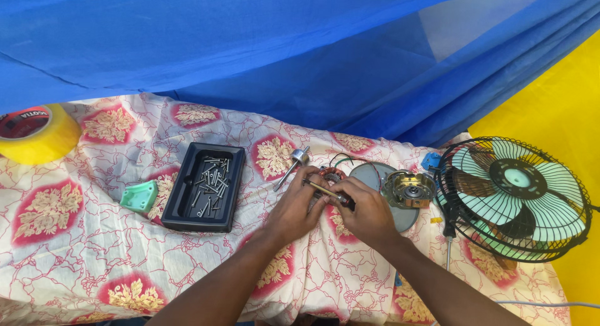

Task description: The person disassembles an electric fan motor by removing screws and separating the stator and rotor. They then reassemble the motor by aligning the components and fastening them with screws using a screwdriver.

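Yellow tape roll (39,133) at far left edge of patterned cloth (75,238). Green plastic piece (139,196) beside black tray (204,187) holding loose screws (210,181). Left hand (294,208) fingers curled, steadying screwdriver (327,191) tip over copper-wound stator (331,176). Right hand (369,212) closed around screwdriver handle. Motor housing (409,188) just right of hands. Caged fan (514,198) at far right.
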